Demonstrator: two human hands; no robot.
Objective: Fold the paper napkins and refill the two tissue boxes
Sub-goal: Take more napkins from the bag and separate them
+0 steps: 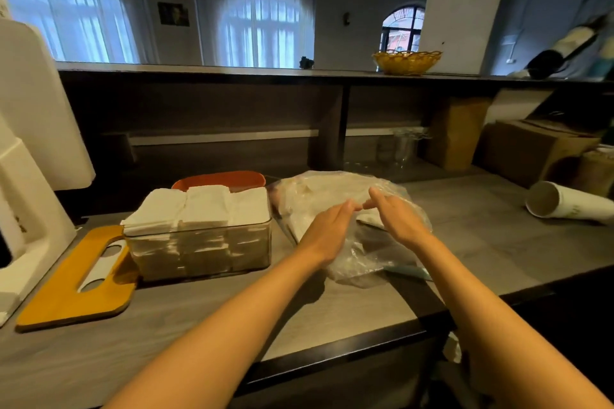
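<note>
— Where are the napkins?

— The folded white paper napkins [202,209] stand in three packed rows in a clear rectangular plastic tissue box [199,251] on the grey wood-grain counter [465,242], to the left of the fingers and heaped above its rim.

— And the hands?

— Both hover over a crumpled clear plastic bag [335,189] lying just beside the box. The left hand [327,229] and right hand [398,216] meet at the fingertips, fingers straight and held close together; whether they pinch the film I cannot tell.

— What crowds them?

— Just beyond the box, an orange oval plastic lid [221,180]. Left of the box, a yellow wooden board with a slot handle [71,289] lies flat, its edge under the box's corner. Further left, a white tilted screen on a stand [30,116]. Nearer than the fingers, a pale green strip [408,272] pokes from under the bag. Far right, a white paper cup stack [561,201] lies on its side near brown cardboard boxes [531,149]. Beyond the fingers, on the dark shelf, a yellow woven basket [407,60].

— Any writing?

— None readable.
</note>
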